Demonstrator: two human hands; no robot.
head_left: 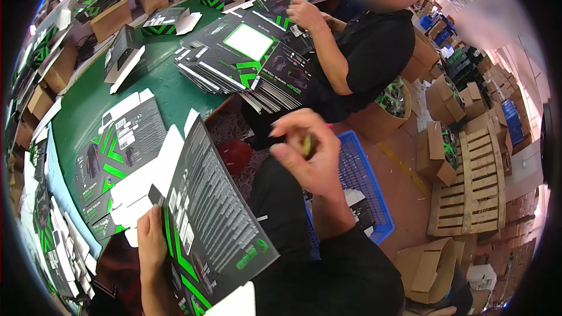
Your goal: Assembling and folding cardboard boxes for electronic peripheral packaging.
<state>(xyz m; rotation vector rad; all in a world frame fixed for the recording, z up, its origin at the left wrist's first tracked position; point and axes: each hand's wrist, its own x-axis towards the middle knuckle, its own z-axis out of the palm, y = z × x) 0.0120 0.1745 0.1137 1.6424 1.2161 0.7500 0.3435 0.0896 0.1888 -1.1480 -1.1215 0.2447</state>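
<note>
My left hand [151,240] grips the edge of a black and green printed carton [216,216], opened partly with white inner flaps. The carton stands tilted over my lap at the table's near edge. Raised to the right of it and apart from it, my right hand [313,155] has its fingers curled together. A small yellowish thing [307,143] shows between them, too small and blurred to name. Flat cartons [129,140] of the same print lie on the green table [149,64] beyond my left hand, some with white flaps showing.
A co-worker in black [374,47] sits at the table beside a stack of flat cartons [234,52]. A blue plastic basket [383,210] with pieces inside stands at my right. Past it are a wooden pallet [468,181] and cardboard boxes [433,269]. Folded cartons line the table's far side.
</note>
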